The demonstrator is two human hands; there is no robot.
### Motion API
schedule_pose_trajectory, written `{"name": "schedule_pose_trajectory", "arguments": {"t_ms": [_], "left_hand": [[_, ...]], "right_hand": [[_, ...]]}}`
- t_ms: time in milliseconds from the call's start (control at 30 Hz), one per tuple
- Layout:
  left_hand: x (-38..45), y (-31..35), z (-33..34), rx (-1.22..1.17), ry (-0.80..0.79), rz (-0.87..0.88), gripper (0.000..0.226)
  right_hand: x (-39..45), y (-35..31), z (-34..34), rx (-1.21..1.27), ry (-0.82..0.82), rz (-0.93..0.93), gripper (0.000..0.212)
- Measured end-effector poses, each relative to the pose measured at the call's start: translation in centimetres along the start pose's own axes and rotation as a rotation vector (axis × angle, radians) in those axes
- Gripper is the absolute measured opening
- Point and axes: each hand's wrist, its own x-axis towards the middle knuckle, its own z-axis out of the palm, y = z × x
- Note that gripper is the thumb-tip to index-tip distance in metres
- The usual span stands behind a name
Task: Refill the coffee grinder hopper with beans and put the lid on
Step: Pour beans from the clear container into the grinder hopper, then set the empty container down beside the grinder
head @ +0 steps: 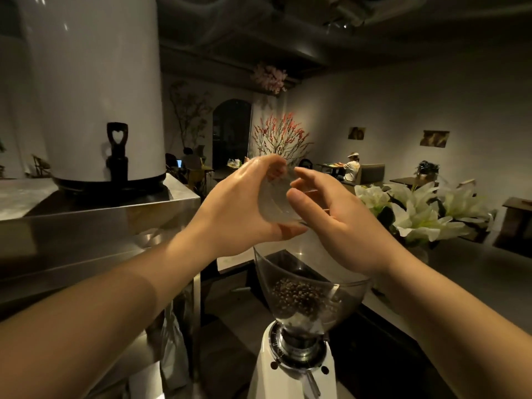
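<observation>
Left grip (247, 203) is clasping clear lid (273, 203), right hand (339, 223) hovering loose at 3 o'clock | hopper (311, 283) lying at 6 o'clock, holding beans (299, 295), uncovered | step: lidding; next: lowering it level onto rim.

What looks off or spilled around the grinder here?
Nothing stands out. Coffee beans sit inside the open hopper; the clear lid is held above it by the left hand, the right hand beside it.

From where I was watching, the grinder body (290, 378) was white with a clear hopper (311, 286) of dark brown beans (299, 295). White lilies (417, 211) sat right, a white urn (92, 87) far left, and red-pink branches (280, 136) stood behind.
</observation>
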Motion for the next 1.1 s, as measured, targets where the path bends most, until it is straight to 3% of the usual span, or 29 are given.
{"name": "schedule_pose_trajectory", "arguments": {"t_ms": [233,400,533,667,800,900,1100], "left_hand": [[-3.3,0.5,-3.0,-0.186,0.148,-0.134,0.092],[-6.8,-0.5,-4.2,-0.336,0.149,-0.253,0.094],[-10.2,-1.9,-4.0,-0.394,0.160,-0.360,0.081],[-14.1,-3.9,-2.8,-0.442,0.165,-0.479,0.081],[-18.2,-6.5,-0.7,-0.434,0.142,-0.544,0.078],[-21.4,-8.2,1.6,-0.431,0.116,-0.631,0.082],[-27.3,-9.7,5.8,-0.392,0.056,-0.780,0.086]], "right_hand": [[-0.8,-4.4,4.5,0.203,0.052,0.027,0.080],[-1.6,-5.8,8.1,0.371,0.043,0.114,0.094],[-2.8,-5.5,11.4,0.407,-0.014,0.195,0.095],[-4.2,-4.6,14.8,0.431,-0.071,0.273,0.091],[-6.0,-3.3,18.1,0.429,-0.123,0.383,0.069],[-7.7,-1.6,20.8,0.383,-0.131,0.463,0.086],[-11.1,2.0,25.5,0.361,-0.191,0.603,0.097]]}}
